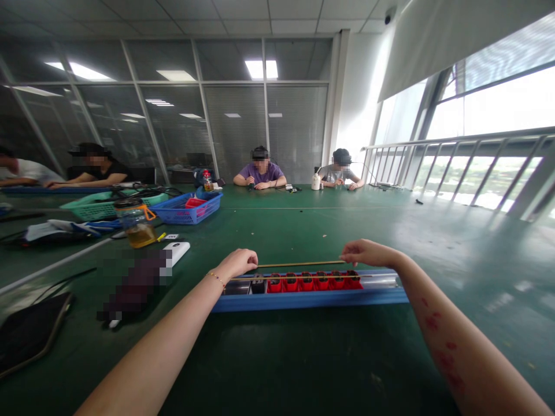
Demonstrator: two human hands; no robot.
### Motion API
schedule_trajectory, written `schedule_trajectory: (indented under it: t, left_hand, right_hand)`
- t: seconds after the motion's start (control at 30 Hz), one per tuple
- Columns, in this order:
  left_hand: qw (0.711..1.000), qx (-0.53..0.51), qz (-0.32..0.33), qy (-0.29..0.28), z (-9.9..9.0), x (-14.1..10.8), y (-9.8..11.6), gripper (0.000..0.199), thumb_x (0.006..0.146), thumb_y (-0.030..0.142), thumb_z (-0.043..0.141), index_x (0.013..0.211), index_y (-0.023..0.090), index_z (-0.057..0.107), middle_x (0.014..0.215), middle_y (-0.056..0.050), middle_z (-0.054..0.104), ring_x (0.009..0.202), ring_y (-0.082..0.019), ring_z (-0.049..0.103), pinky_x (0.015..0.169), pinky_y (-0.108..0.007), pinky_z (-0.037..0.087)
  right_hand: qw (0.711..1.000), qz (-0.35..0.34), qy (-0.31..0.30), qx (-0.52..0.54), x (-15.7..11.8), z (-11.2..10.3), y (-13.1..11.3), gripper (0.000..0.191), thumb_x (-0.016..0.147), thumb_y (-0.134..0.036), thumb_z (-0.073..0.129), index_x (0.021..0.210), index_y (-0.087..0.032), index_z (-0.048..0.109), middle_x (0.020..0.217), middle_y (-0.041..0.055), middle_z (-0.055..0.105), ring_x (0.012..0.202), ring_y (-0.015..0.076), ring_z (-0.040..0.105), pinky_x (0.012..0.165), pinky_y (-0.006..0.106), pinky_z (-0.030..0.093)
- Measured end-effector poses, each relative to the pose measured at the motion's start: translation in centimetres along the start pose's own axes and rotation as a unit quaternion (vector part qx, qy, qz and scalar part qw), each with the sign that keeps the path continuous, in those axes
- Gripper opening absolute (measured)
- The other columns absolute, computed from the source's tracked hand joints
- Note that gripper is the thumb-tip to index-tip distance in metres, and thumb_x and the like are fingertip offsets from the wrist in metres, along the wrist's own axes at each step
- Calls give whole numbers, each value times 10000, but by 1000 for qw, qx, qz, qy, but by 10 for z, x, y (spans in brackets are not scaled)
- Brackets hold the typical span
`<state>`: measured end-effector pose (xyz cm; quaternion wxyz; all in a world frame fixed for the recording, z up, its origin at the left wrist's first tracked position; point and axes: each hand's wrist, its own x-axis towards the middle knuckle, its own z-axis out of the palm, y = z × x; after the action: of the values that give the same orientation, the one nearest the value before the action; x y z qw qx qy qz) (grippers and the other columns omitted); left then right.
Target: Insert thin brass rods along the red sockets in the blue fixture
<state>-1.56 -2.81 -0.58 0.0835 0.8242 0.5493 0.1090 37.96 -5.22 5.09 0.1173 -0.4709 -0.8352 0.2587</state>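
Note:
A long blue tray point(312, 300) lies crosswise on the green table. Several red holders point(307, 282) with dark pieces in them stand in a row inside it, with a black block point(258, 283) at their left. One thin stick point(303, 277) rests along the top of the row. Just beyond the tray, a second thin stick point(299, 264) spans between my hands. My left hand point(243, 262) pinches its left end. Its right end is at the fingertips of my right hand point(355, 252), which are closed on it.
Left of the tray are a white-ended object point(177, 252), a jar of amber liquid point(141, 228), a blue basket point(188, 211), a green basket point(93, 206) and a dark tablet point(32, 332). Several people sit around the table's far and left sides.

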Motion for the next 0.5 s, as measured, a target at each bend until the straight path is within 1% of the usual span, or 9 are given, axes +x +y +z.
schedule_trajectory:
  t: [0.1,0.17,0.23,0.3,0.37,0.43,0.5]
  left_hand:
    - [1000,-1,1,0,-1,0,1,124,741,292,550,785,225,645,797,7,671,742,-130,606,627,-195,408]
    - [1000,-1,1,-1,-1,0,2,123,740,278,548,789,225,648,803,5,672,749,-131,606,636,-196,412]
    - [1000,0,1,-1,-1,0,2,126,739,268,547,794,225,652,811,4,673,756,-133,605,647,-198,414]
    - [1000,1,0,-1,-1,0,2,130,737,262,546,798,224,654,817,3,674,758,-134,605,650,-200,415]
    - [1000,1,0,0,-1,-1,2,132,735,257,544,802,224,653,823,3,674,759,-134,605,646,-200,416]
    - [1000,1,0,0,-1,-1,1,133,734,253,542,806,227,652,826,4,673,759,-133,605,645,-200,417]
    - [1000,0,0,-1,-1,0,1,136,735,253,539,809,229,651,825,5,672,759,-132,605,650,-200,419]
  right_hand:
    - [998,-17,-65,15,-15,-12,-17,411,682,-558,577,838,-181,634,754,34,661,700,185,589,594,250,430]
    - [995,-15,-94,2,-21,-16,-23,411,638,-553,620,828,-189,638,778,34,664,724,195,589,597,250,422]
    - [994,4,-105,-24,-23,-16,-24,418,589,-557,657,801,-197,637,803,35,664,741,207,591,582,249,411]
    - [992,35,-114,-41,-22,-14,-22,429,555,-568,673,772,-201,623,794,33,663,720,210,597,552,249,401]
    - [988,58,-140,-32,-21,-11,-19,430,571,-585,654,759,-201,602,761,30,663,673,202,605,527,249,397]
    - [985,65,-156,-17,-20,-9,-18,428,604,-593,626,756,-195,589,718,27,656,616,187,599,504,248,391]
    - [989,51,-142,-13,-19,-10,-20,426,630,-590,606,758,-185,595,678,22,637,573,167,571,485,245,376]
